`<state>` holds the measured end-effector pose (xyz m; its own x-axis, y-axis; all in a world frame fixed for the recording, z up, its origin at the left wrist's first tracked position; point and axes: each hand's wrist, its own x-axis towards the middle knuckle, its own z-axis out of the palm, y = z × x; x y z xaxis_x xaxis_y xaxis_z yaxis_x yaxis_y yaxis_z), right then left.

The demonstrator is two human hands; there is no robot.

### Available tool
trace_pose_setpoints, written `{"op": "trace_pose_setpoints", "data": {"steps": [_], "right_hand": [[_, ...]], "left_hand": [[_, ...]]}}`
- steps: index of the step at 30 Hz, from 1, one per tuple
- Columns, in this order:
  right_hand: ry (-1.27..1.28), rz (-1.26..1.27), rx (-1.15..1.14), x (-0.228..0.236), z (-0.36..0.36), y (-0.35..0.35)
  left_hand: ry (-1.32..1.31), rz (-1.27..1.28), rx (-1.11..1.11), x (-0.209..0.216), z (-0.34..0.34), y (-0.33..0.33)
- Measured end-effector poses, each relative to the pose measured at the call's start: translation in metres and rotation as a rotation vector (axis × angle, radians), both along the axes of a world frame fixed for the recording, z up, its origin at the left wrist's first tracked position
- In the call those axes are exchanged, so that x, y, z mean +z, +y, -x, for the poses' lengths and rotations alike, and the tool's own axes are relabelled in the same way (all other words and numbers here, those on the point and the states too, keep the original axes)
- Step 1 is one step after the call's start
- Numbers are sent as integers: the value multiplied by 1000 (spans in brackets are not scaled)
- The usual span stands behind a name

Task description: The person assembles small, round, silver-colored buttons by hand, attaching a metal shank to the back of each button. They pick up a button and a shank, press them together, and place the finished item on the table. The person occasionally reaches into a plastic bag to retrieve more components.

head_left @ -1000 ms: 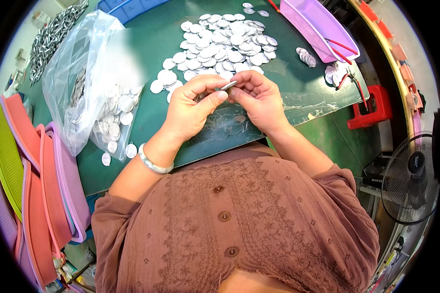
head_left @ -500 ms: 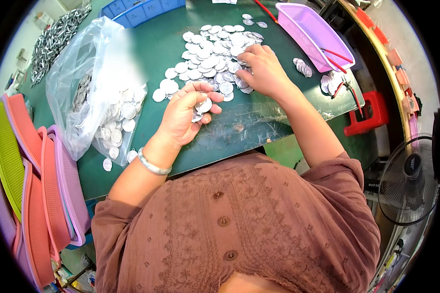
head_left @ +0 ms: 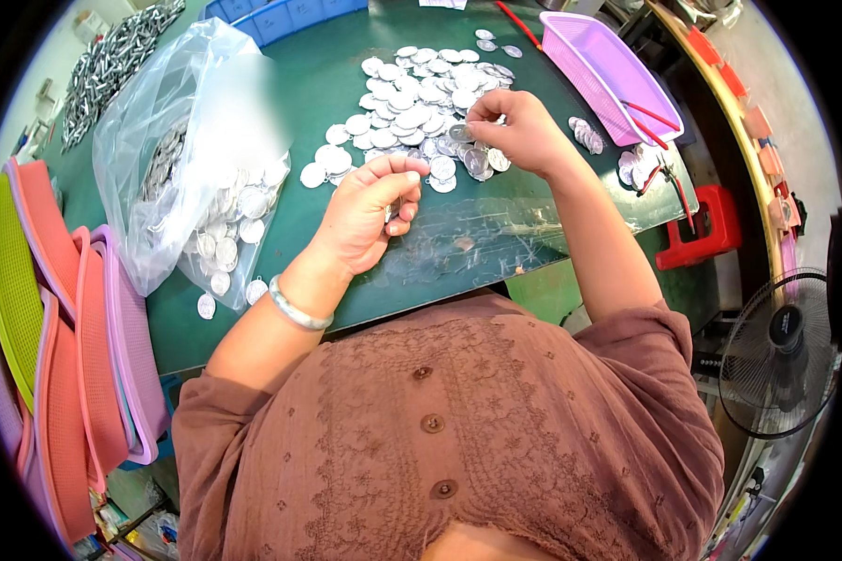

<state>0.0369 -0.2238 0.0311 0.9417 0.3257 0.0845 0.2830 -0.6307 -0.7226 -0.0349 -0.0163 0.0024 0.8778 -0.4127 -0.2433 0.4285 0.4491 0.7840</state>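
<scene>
A heap of silvery oval medals (head_left: 410, 117) lies on the green table. At its near right edge my right hand (head_left: 526, 136) is closed, with thumb and forefinger pinching one medal (head_left: 459, 134). My left hand (head_left: 370, 208), with a pale bangle on its wrist, is curled palm-inward at the heap's near side. Its fingers are wrapped round a few medals (head_left: 391, 211), mostly hidden, with only a sliver showing. A clear plastic bag (head_left: 126, 154) holding more such medals stands left of the hand.
A purple basket (head_left: 594, 79) with red-handled pliers (head_left: 647, 124) sits at the far right. Near it lie small groups of medals (head_left: 586, 136). A blue divided bin (head_left: 290, 19) and a pile of metal parts (head_left: 117, 65) are at the back. Stacked coloured baskets (head_left: 75, 346) stand left, a fan (head_left: 784, 346) right.
My right hand has drawn up slightly from the heap, pinching a medal. My left fingers have curled further over their medals, which show less. The whole view has shifted a little.
</scene>
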Motion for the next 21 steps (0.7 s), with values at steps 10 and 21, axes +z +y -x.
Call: {"op": "trace_pose_setpoints", "data": {"steps": [10,21], "right_hand": [[496,-919,20,-16,48,24],[193,-863,30,-27,59,31]], "left_hand": [[-114,-94,160,-2,2,-6],[-170,-62,191,-5,2,-6]]}}
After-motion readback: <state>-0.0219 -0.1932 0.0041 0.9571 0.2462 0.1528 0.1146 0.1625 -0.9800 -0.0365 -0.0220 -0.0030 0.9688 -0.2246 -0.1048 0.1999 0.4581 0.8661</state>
